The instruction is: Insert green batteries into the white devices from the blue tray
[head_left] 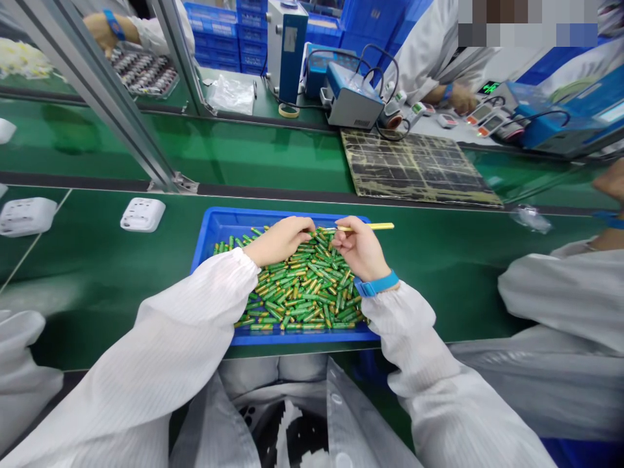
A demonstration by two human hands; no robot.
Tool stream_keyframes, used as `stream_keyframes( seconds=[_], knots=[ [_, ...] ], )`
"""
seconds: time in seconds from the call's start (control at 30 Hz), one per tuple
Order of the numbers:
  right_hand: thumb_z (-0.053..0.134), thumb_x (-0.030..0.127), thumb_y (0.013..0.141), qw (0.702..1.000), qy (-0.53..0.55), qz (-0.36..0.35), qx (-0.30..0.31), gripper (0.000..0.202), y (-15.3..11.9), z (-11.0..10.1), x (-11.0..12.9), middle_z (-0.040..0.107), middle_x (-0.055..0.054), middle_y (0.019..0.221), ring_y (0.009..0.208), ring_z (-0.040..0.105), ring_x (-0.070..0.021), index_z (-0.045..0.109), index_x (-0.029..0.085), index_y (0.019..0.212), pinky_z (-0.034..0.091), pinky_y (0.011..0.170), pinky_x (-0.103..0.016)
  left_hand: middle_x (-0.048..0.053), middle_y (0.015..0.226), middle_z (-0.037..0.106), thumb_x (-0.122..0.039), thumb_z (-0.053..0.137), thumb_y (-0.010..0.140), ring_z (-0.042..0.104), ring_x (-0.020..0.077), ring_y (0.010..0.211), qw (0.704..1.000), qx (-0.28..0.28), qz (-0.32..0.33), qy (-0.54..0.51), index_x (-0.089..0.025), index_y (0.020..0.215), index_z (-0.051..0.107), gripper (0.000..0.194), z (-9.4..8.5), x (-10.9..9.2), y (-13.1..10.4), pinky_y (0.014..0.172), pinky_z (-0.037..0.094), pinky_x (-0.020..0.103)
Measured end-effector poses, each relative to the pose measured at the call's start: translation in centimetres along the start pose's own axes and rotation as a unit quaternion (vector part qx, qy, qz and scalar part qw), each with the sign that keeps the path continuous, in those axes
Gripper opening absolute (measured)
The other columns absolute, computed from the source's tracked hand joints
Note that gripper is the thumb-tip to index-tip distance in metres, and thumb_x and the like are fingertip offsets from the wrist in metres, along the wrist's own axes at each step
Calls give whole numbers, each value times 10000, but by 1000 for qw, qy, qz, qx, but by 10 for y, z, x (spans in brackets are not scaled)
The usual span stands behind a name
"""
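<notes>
A blue tray (302,337) on the green bench holds a heap of small green batteries (305,286) with gold-coloured ends, lying in many directions. My left hand (283,239) reaches over the tray's far part, fingers curled together at the batteries. What its fingertips hold, if anything, is hidden. Close by on the right, my right hand (359,247) grips a thin tool with a yellow handle (383,226). The handle sticks out to the right, and the tool's other end points toward my left fingertips. A blue band circles my right wrist.
White socket-like blocks (143,215) stand left of the tray. Beyond runs a green conveyor (253,146) with a dark scratched board (419,166) on it. A metal post (104,97) rises at left. Blue-grey devices (353,94) and co-workers' arms are across; a co-worker's sleeve (560,286) is at right.
</notes>
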State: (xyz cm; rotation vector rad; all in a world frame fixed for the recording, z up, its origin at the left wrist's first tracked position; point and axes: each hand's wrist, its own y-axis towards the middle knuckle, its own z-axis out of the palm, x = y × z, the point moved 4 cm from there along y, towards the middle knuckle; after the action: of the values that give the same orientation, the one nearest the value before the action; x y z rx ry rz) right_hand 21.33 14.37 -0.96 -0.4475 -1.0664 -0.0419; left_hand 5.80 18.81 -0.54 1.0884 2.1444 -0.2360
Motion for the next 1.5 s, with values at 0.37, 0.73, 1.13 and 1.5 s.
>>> stream_keyframes(
  seconds=[0.37,0.73,1.13,1.5],
  knots=[
    [627,143,702,996,5,78,35,233,-5,7,2,372,82,391,372,236,-40,441,201,576,361,441,-179,-12,767,558,-250,510,883,511,147,705,996,-25,-29,-78,-188,1017,566,158,-3,0,-2,672,376,267],
    [568,108,717,993,5,101,52,255,-11,13,1,376,58,369,383,224,-45,445,187,508,342,438,-169,-33,702,497,-212,482,889,438,125,640,997,-37,-29,-64,-191,1035,602,191,-8,-1,-2,656,336,256],
    [646,150,646,993,-12,93,72,247,-10,12,-3,398,66,383,397,230,-47,439,201,521,341,432,-179,42,954,653,-153,362,923,597,150,840,988,-100,-56,-104,-167,1179,551,319,-6,8,-2,834,455,284],
    [637,137,642,993,-13,102,60,248,-8,10,-3,392,68,375,389,231,-39,425,199,529,338,430,-171,1,804,599,-276,534,852,522,118,704,944,-103,-113,-291,-151,963,619,187,4,12,4,689,420,250]
  ],
)
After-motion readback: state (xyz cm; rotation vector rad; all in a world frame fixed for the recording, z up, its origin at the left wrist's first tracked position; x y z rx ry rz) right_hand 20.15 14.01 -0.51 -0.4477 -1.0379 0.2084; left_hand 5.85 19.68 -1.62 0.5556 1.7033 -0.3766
